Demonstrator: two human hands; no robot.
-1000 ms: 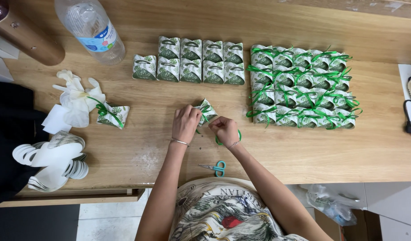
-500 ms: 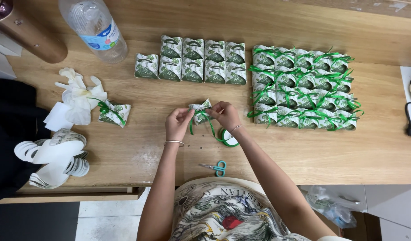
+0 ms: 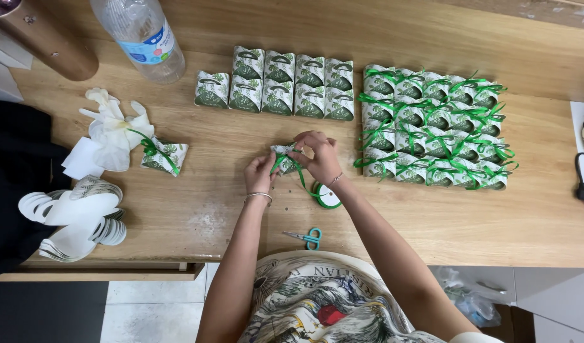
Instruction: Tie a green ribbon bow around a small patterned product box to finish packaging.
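We see the left hand and right hand, each grip clamped on a small green favor box at mid-table; bare wood lies toward the near edge beside the ribbon spool.

A light wooden desk with visible grain filled most of the view under even, soft light. Below its front edge lay a pale tiled floor, and at the lower right stood a white cabinet.
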